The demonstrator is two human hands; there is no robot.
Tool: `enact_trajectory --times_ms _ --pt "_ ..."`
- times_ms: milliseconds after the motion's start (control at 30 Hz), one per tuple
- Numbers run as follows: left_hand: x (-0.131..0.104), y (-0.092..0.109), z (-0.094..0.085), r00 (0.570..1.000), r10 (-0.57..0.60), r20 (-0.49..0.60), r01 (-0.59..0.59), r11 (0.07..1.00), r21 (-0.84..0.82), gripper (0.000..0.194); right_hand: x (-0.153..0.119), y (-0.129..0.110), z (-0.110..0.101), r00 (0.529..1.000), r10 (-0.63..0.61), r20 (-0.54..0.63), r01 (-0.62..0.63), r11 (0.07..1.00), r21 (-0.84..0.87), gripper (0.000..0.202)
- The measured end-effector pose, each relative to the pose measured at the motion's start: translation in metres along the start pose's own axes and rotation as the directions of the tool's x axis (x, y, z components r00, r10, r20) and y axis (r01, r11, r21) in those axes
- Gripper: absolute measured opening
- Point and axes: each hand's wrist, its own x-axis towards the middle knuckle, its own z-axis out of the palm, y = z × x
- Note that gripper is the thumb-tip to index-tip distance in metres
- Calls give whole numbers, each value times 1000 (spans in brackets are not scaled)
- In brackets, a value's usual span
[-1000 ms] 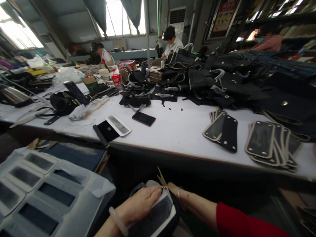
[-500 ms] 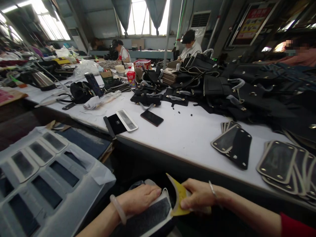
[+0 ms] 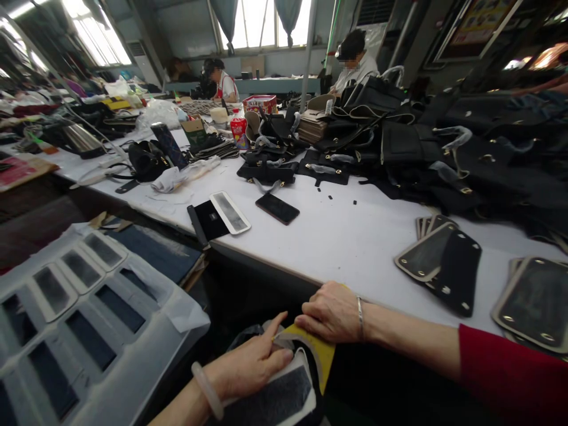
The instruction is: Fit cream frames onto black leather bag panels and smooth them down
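My left hand [image 3: 246,365] lies on a dark panel with a white border [image 3: 284,395], low in front of me below the table edge. Its fingers are spread, and the index finger reaches forward beside a bent yellow sheet [image 3: 323,354]. Closed around the top of that sheet is my right hand [image 3: 329,312], knuckles up. The sheet curves around the panel's far rounded corner; whether they touch I cannot tell. Under the panel, the support is dark and mostly hidden.
A pale padded board [image 3: 146,343] with several bordered panels and dark slots lies at left. On the white table [image 3: 350,248] are a phone [image 3: 277,209], a white-bordered piece [image 3: 229,213], black flaps with eyelets [image 3: 444,266] and heaped black bags [image 3: 465,154]. People sit beyond.
My right hand has moved up and left, turning knuckles up, and bends the yellow sheet around the panel's far end. My left index finger has lifted and stretched out. The view has shifted slightly.
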Motion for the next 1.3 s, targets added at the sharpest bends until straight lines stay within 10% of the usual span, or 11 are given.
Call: enact_trajectory --times_ms 600,1300 --pt "-6 3 1 994 89 -63 -82 991 109 49 9 -11 -2 993 -107 56 115 978 -173 54" --pt "-7 1 5 981 176 -87 -162 976 146 42 -3 -30 6 995 68 74 -53 981 -188 52"
